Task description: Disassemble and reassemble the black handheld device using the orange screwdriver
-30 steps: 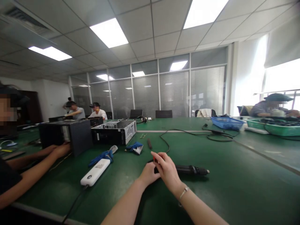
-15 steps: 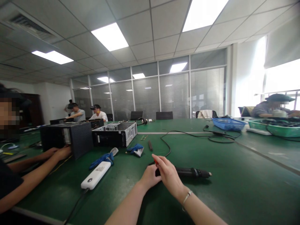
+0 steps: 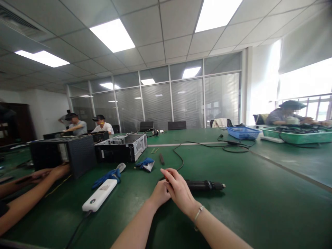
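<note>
A black electric screwdriver [image 3: 203, 185] lies on the green table [image 3: 249, 211], its metal tip pointing right. My left hand [image 3: 158, 194] is closed around its rear end, partly covered by my right hand. My right hand [image 3: 180, 191], wearing a bracelet [image 3: 199, 215] at the wrist, crosses over with its fingers pressed together. A small orange-red piece [image 3: 166, 177] shows between the right fingers and thumb; what it belongs to is hidden. Beyond the hands, a dark cable [image 3: 181, 157] curves across the table.
A white power strip [image 3: 100, 195], blue gloves [image 3: 146, 164], a dark stick [image 3: 162, 159] and computer cases [image 3: 120, 148] stand or lie left. Another person's hands [image 3: 55, 172] reach into a black case [image 3: 83, 155]. Blue [image 3: 243, 132] and green baskets [image 3: 298, 136] are at back right.
The camera view has turned slightly right, so everything sits further left. My hands stay together at the screwdriver's rear end with little visible change in grip.
</note>
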{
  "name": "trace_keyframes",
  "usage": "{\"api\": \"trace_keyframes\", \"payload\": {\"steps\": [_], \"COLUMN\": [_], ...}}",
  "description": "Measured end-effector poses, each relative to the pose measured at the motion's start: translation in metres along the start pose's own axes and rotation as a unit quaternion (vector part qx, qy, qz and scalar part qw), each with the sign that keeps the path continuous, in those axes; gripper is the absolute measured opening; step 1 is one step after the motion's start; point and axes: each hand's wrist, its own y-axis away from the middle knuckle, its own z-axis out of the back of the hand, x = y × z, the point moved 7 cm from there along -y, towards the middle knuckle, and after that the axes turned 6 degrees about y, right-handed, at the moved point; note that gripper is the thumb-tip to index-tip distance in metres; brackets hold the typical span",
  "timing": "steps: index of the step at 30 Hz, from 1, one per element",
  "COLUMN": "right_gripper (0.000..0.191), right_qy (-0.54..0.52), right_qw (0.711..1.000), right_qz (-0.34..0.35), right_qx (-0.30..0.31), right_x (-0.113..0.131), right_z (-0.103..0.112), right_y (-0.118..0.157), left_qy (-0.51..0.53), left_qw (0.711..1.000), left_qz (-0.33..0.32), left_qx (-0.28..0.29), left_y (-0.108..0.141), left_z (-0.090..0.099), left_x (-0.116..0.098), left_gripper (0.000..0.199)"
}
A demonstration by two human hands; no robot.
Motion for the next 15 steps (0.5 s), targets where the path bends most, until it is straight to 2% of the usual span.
{"api": "trace_keyframes", "payload": {"steps": [3, 8, 15], "right_gripper": [0.052, 0.061, 0.047], "right_qy": [0.01, -0.008, -0.008], "right_qw": [1.0, 1.0, 0.999], "right_qz": [-0.011, 0.015, -0.025], "right_qx": [0.002, 0.007, -0.036], "right_x": [-0.003, 0.001, 0.002], "right_z": [0.0, 0.001, 0.011], "right_y": [-0.001, -0.001, -0.005], "left_qy": [-0.023, -0.036, -0.032], "left_qw": [0.999, 0.998, 0.999], "left_qz": [-0.021, -0.042, -0.034], "left_qx": [-0.007, -0.011, -0.005], "left_y": [-0.001, -0.002, -0.002], "left_z": [0.001, 0.002, 0.003], "left_x": [-0.002, -0.003, -0.005], "left_gripper": [0.016, 0.021, 0.025]}}
